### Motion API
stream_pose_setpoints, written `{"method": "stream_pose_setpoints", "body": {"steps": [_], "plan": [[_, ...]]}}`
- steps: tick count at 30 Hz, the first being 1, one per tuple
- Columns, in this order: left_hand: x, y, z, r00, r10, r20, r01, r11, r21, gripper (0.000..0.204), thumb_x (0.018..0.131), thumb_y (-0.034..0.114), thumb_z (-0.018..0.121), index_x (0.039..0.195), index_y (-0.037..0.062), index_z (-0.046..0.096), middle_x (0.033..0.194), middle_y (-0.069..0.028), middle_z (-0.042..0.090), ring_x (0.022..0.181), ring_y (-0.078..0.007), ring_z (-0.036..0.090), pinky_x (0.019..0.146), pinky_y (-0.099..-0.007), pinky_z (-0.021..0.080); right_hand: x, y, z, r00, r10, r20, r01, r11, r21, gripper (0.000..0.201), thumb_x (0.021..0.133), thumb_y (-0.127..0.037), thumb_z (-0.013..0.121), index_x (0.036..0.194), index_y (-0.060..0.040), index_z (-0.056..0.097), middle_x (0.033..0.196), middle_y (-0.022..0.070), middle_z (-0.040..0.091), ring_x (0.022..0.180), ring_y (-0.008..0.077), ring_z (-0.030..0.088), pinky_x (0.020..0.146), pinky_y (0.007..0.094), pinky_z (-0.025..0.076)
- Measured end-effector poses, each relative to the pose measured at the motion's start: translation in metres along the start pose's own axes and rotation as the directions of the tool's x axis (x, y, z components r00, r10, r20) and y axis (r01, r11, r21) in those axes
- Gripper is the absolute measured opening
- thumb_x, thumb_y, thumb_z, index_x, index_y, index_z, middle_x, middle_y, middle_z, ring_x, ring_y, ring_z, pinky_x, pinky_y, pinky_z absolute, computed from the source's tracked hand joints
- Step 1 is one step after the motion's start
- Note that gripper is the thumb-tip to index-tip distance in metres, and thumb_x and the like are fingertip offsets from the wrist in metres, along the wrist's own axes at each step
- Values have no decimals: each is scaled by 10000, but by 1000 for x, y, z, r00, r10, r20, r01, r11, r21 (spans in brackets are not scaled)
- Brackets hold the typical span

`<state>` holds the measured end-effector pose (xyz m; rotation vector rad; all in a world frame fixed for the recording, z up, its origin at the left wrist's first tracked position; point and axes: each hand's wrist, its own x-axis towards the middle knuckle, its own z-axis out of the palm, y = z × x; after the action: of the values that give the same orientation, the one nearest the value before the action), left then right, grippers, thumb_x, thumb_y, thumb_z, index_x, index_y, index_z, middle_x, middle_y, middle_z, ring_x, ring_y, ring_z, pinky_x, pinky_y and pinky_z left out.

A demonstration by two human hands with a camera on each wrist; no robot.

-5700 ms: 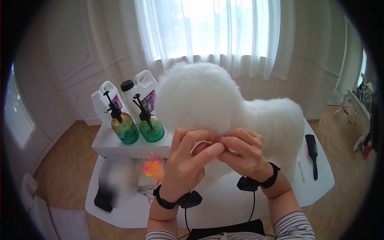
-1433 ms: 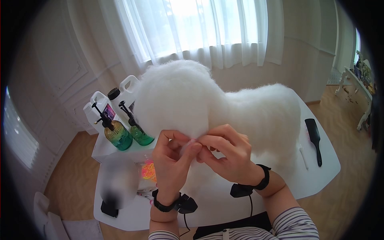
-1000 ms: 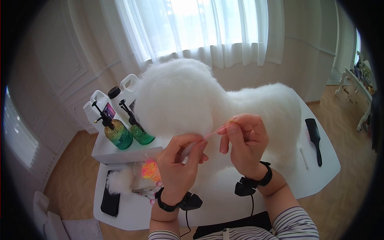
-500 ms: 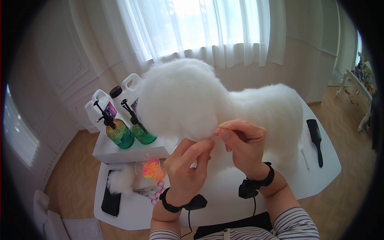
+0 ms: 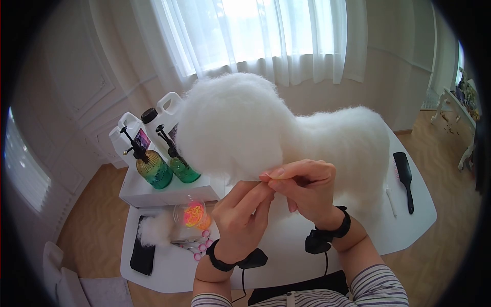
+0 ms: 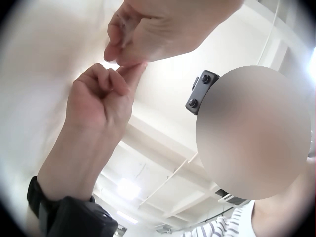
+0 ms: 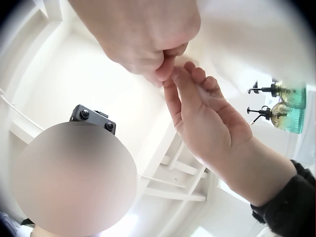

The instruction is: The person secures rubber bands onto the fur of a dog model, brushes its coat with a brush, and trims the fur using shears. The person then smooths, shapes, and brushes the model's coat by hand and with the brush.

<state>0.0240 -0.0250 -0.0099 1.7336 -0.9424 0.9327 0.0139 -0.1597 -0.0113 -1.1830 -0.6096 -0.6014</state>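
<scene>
A large fluffy white animal-shaped grooming model stands on the table, rounded head on the left and body stretching to the right. Below the head, my two hands meet at the fingertips. My left hand pinches with thumb and index finger; in the right wrist view a wisp of white hair shows inside that hand. My right hand pinches a tiny rubber band against the left fingertips, and most of the band is hidden by the fingers.
At left, two green spray bottles and white jugs stand on a white box. Nearer are a cup of neon rubber bands, pink-handled scissors, loose fluff and a black case. A black brush lies right.
A second ago the pink band was stretched between my parted hands. Since then my right hand has come back left and down to the left fingertips, and the band is less stretched.
</scene>
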Motion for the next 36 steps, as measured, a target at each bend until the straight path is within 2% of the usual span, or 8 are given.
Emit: {"method": "stream_pose_setpoints", "body": {"steps": [4, 9, 13, 17, 23, 27, 34, 36], "plan": [[3, 1, -5, 999, 9, 35, -10, 1000, 20, 115, 762, -57, 656, 867, -14, 637, 703, -74, 608, 569, -150, 626, 497, -220, 462, 0, -4, -1, 998, -55, 34, 60, 982, -178, 53, 826, 22, 632, 859, -19, 635, 870, 85, 700, 503, 19, 539, 368, 148, 376], [4, 3, -8, 940, -314, 136, 342, 885, -317, 112, 802, -45, 633, 908, -25, 600, 736, -58, 582, 593, -117, 589, 523, -207, 464, 10, -5, 7, 1000, 10, 19, -8, 997, -82, 131, 845, 22, 604, 893, -49, 505, 905, 85, 701, 541, 15, 563, 383, 148, 389], [4, 1, -15, 941, -329, 81, 331, 845, -420, 96, 815, -40, 625, 903, -25, 590, 755, -60, 575, 602, -112, 589, 524, -210, 465, 18, 0, 9, 993, -102, 63, 115, 961, -253, 168, 840, 22, 609, 896, -55, 472, 905, 90, 701, 549, 15, 563, 406, 147, 403], [5, -2, -16, 984, -156, 80, 174, 932, -320, 84, 805, -60, 618, 874, -12, 617, 759, -75, 596, 601, -126, 599, 518, -220, 470, 28, 8, 7, 920, -373, 124, 389, 821, -418, 200, 771, 12, 701, 814, -56, 519, 827, 82, 705, 523, 20, 543, 419, 151, 402], [2, -3, -11, 997, -75, 21, 78, 983, -169, 246, 723, -65, 642, 921, 75, 683, 726, -58, 596, 591, -186, 576, 510, -274, 462, 31, 8, 10, 858, -497, 131, 497, 736, -459, 196, 708, 25, 750, 721, -50, 569, 719, 47, 675, 497, 42, 520, 414, 160, 359], [2, -4, -11, 996, -90, -16, 86, 981, -175, 269, 711, -47, 669, 941, 90, 695, 716, -48, 601, 594, -182, 565, 507, -278, 455, 30, 9, 10, 863, -485, 141, 496, 763, -415, 171, 706, 14, 752, 727, -44, 592, 710, 41, 653, 515, 43, 507, 416, 164, 331], [4, -7, -14, 998, -49, -43, 43, 992, -122, 272, 718, -33, 684, 956, 97, 698, 710, -40, 605, 588, -171, 555, 493, -280, 442, 28, -5, 7, 913, -305, 272, 402, 793, -459, 38, 771, -24, 698, 802, -42, 685, 763, 12, 410, 618, 88, 383, 492, 203, 306], [7, -4, -18, 996, -87, 22, 89, 989, -120, 179, 741, -62, 674, 905, 10, 680, 743, -87, 643, 623, -154, 631, 556, -238, 484, 26, -6, 7, 920, -273, 281, 375, 818, -436, 63, 779, -27, 691, 837, -44, 706, 771, 8, 366, 628, 97, 366, 505, 206, 306]]}}
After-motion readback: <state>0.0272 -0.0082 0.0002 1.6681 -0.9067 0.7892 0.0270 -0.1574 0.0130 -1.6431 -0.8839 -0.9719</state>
